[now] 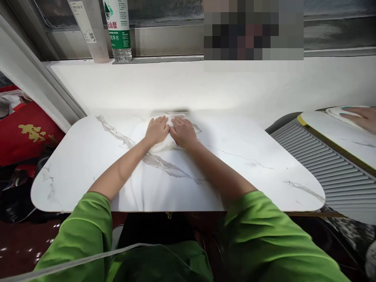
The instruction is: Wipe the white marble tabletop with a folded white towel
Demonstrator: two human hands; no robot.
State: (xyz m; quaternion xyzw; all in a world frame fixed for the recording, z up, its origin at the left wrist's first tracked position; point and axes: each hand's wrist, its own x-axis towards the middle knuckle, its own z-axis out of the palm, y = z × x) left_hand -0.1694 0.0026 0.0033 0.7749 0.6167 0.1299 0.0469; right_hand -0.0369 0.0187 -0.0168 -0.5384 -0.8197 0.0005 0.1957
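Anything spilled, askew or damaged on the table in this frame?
Nothing stands out. Both hands, left and right, press flat on a white cloth on the marble table; the grey streaks are veining, not spills.

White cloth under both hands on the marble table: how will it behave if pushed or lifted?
The white cloth looks bunched and soft under the left hand and right hand, so probably floppy and light. The glossy marble table suggests it would slide easily when pushed.

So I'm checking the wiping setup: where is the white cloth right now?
The white cloth lies on the far middle of the marble table, pressed flat under both the left hand and the right hand, near the wall.
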